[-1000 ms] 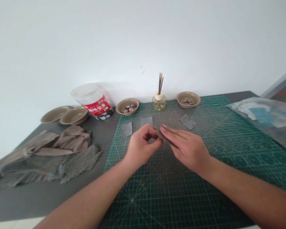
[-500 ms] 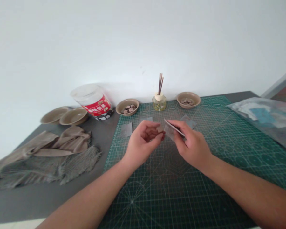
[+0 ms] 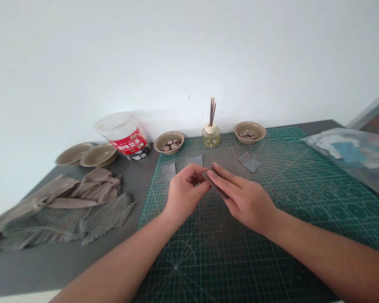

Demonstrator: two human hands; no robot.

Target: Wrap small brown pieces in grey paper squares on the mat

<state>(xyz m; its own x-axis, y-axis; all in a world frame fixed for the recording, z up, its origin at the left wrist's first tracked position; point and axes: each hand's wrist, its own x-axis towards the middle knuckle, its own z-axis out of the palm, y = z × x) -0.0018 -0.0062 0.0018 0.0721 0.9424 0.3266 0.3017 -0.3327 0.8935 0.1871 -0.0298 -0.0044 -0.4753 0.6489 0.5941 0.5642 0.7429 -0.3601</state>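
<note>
A folded grey-brown piece of sandpaper (image 3: 217,187) is gripped by my right hand (image 3: 249,198), its fingers laid along the sheet. My left hand (image 3: 188,189) is closed, with thumb and fingertips pinched together at the sandpaper's upper left end. A small wood slice seems to be in that pinch, mostly hidden by the fingers and the sheet. Both hands meet above the green cutting mat (image 3: 227,261). Behind them, grey sandpaper squares lie flat: one at the left (image 3: 168,173), one in the middle (image 3: 194,160), and a scuffed one at the right (image 3: 249,162).
Along the wall stand a bowl of wood slices (image 3: 160,143), a reed diffuser (image 3: 211,136) and a second bowl (image 3: 259,134) with slices. Leftward are a red-labelled plastic jar (image 3: 129,141), two bowls (image 3: 97,158) and a grey-brown cloth (image 3: 66,210). A plastic bag (image 3: 356,155) lies right.
My right hand has turned and moved left, bringing the sandpaper against the left fingertips. The left fingers have closed more. The right-hand square on the mat is now uncovered.
</note>
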